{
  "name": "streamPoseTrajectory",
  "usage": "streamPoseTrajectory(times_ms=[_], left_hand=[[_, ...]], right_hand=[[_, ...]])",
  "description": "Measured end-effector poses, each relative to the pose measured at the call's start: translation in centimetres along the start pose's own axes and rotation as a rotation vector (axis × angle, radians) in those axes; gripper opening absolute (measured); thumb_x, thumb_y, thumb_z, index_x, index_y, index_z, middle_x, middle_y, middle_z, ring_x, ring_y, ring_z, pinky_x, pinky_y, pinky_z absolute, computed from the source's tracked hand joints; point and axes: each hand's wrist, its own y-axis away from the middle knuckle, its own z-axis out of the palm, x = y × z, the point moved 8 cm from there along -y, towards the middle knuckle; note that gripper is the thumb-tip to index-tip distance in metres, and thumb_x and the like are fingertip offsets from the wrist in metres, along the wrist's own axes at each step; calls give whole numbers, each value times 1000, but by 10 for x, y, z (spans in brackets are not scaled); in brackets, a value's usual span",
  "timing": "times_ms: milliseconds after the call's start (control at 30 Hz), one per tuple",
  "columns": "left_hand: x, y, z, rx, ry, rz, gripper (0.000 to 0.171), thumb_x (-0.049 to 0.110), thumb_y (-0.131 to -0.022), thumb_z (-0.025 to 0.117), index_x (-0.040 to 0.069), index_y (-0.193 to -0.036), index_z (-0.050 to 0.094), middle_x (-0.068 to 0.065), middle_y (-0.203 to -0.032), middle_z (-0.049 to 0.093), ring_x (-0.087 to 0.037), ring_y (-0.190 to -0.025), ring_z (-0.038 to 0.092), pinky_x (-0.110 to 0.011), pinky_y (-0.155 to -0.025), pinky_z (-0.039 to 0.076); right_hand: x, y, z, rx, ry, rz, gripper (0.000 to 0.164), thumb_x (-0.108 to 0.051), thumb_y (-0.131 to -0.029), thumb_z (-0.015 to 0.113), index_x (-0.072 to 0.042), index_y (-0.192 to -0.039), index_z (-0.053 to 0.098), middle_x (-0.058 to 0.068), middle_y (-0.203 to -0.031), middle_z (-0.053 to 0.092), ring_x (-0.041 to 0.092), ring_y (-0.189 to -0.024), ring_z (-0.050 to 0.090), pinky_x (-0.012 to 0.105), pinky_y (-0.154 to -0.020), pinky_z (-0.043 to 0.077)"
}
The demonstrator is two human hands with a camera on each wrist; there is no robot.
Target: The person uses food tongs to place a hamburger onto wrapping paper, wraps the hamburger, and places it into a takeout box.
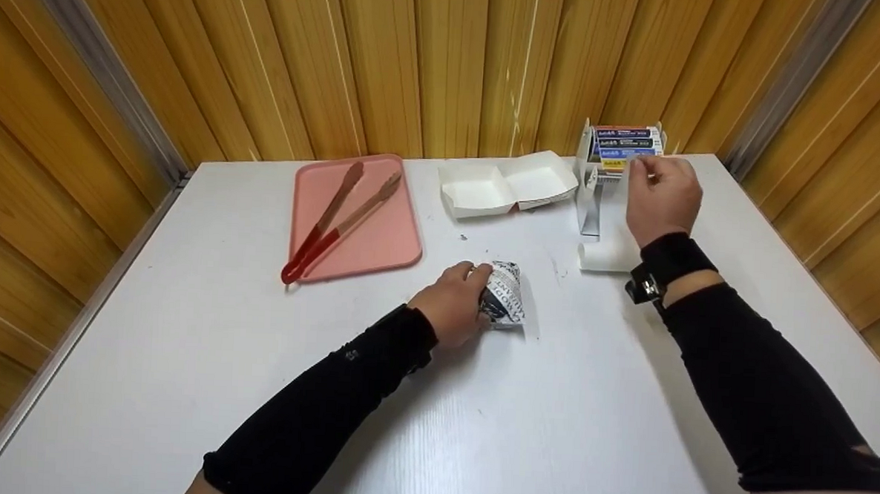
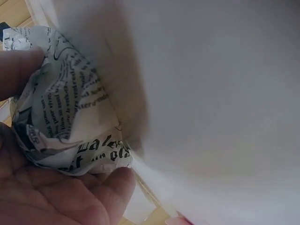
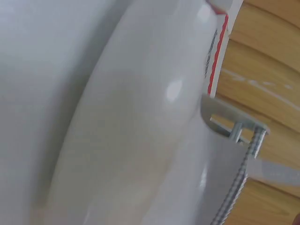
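Note:
My left hand [image 1: 454, 305] grips the left side of a bundle wrapped in printed newspaper-style paper [image 1: 505, 294], which rests on the table. In the left wrist view, the thumb and fingers curl round this crumpled wrapping [image 2: 70, 103]. My right hand [image 1: 665, 197] is raised in front of a metal-sided tape dispenser [image 1: 589, 209], its fingers curled and thumb against them. A translucent tape strip [image 3: 274, 172] stretches from the dispenser's toothed edge [image 3: 239, 173] towards that hand in the right wrist view; the fingertips' hold is mostly hidden there.
A pink tray [image 1: 385, 237] carries red-handled tongs [image 1: 322, 231] at the left. An open white carton [image 1: 479, 193] stands at the back. Small coloured boxes [image 1: 626, 140] sit at the dispenser's top, and a white roll [image 1: 607, 257] lies below the right hand.

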Motion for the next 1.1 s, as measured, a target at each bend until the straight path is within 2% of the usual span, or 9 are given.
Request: streamPoseTrajectory(times_ms=[133,300,467,533,633,733,867,967,1100], left_hand=[[-2,2,-4,0,-4,-6,83,39,-101,72,19,-169,28,-20,-167,34,-37,-147,46,-44,-120,41],[-9,4,-10,-31,1,-7,84,48,-101,70,26,-170,27,-20,-166,34,-40,-141,53,-46,-117,44],[-17,2,-14,-80,67,19,75,60,-104,56,35,-169,27,-17,-161,40,-37,-139,52,-48,-111,48],[-21,0,-15,-99,105,27,73,61,-104,55,39,-168,28,-15,-158,42,-35,-137,51,-48,-108,50],[-26,-4,-16,-107,156,32,73,61,-100,63,44,-165,33,-15,-152,45,-32,-131,52,-46,-102,52],[-30,-8,-17,-96,191,44,78,62,-93,73,46,-162,40,-18,-148,48,-31,-125,56,-45,-100,53],[-31,-11,-17,-111,200,72,72,66,-97,66,45,-161,42,-20,-147,49,-33,-123,59,-48,-103,51],[-33,-13,-16,-136,224,90,65,60,-101,59,43,-161,43,-18,-147,50,-32,-121,59,-46,-105,50],[-36,-14,-15,-152,307,106,67,52,-98,68,41,-160,47,-15,-137,54,-25,-112,59,-40,-100,50]], right_hand=[[-21,24,10,-97,-113,-51,27,-21,-105,66,2,-111,80,14,-102,72,9,-83,55,18,-76,44],[-41,55,21,-225,-208,-71,24,-20,-105,67,1,-110,79,13,-93,73,12,-75,58,18,-67,45],[-62,78,25,-291,-242,-126,21,-16,-103,69,3,-106,78,14,-92,75,13,-77,62,18,-70,48],[-69,85,26,-297,-240,-166,19,-13,-102,69,3,-103,79,15,-93,77,13,-79,64,17,-73,49],[-80,96,27,-297,-231,-245,14,-9,-99,70,2,-97,79,14,-89,78,17,-77,67,16,-73,49],[-91,107,29,-292,-216,-350,10,-6,-97,72,-1,-92,79,10,-84,77,22,-74,70,21,-71,51],[-107,123,36,-302,-175,-501,7,-6,-95,74,-4,-88,77,7,-80,75,24,-73,71,35,-69,53],[-118,134,44,-322,-139,-604,7,-6,-95,74,-5,-88,75,6,-79,74,25,-73,69,42,-67,52],[-130,146,54,-339,-106,-719,7,-5,-94,74,-4,-88,73,6,-79,73,25,-72,65,43,-66,51]])
